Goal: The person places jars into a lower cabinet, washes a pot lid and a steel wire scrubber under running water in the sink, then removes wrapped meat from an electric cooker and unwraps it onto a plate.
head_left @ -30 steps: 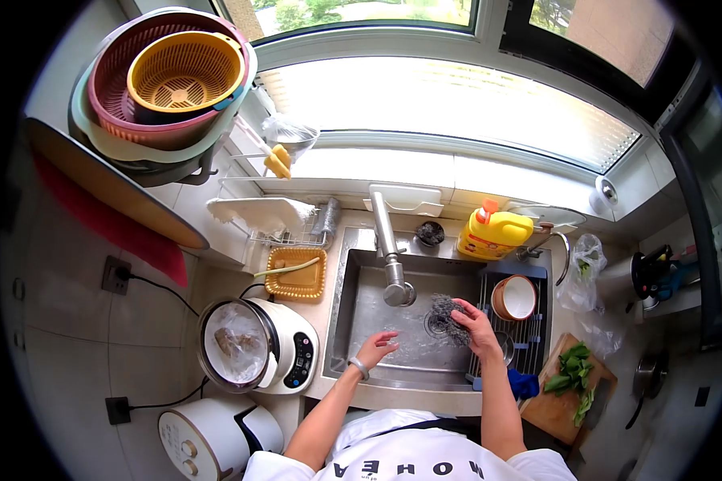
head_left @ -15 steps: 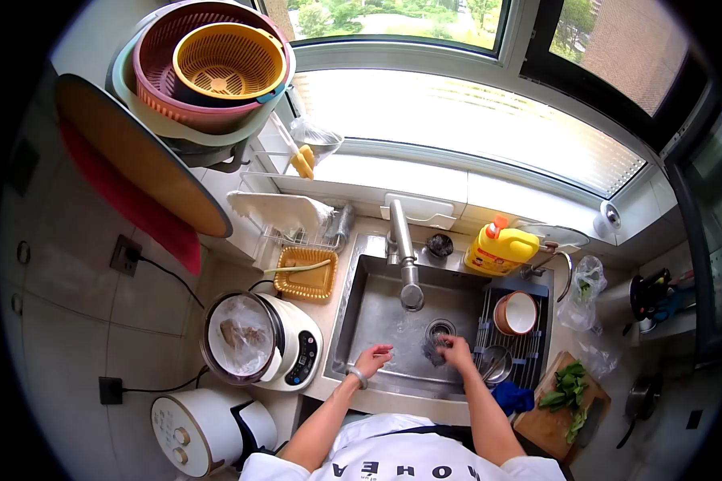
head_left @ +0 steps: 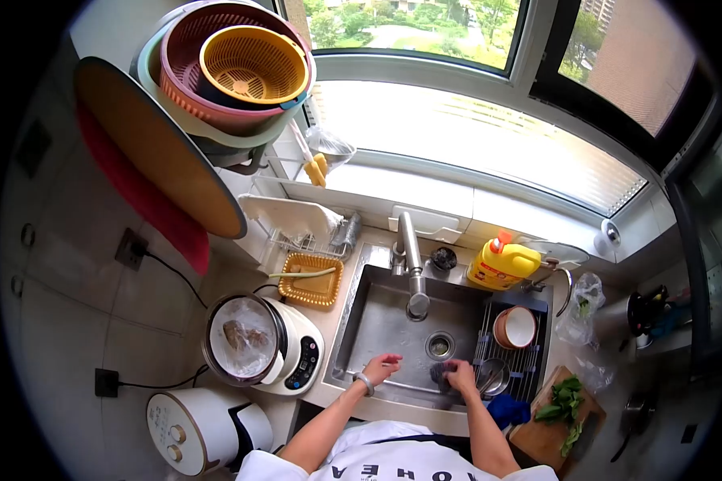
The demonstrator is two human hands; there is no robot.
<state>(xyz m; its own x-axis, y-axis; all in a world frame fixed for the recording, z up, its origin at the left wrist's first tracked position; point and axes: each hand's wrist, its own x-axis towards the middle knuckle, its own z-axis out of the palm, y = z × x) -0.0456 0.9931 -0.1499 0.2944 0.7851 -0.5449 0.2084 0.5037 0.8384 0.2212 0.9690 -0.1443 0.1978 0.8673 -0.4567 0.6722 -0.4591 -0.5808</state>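
My right grip (head_left: 461,377) is pinched on the dark scrubber (head_left: 438,374), which I hold near the front edge of the sink (head_left: 381,321), just my side of the drain (head_left: 440,345), while my left grip (head_left: 383,368) hangs loosely open toward the front left corner.

A dark mesh scrubber (head_left: 440,375) is gripped by the right hand (head_left: 460,375) over the near part of the steel sink (head_left: 381,321), just beside the drain (head_left: 440,346). The left hand (head_left: 382,368) is held over the sink, fingers extended. A striped rack (head_left: 528,359) is set across the sink's right side, with bowls (head_left: 515,328) placed on it. A yellow bottle (head_left: 504,266) is stood behind the sink. Leafy greens (head_left: 563,401) are laid on a cutting board (head_left: 531,435) at the right.
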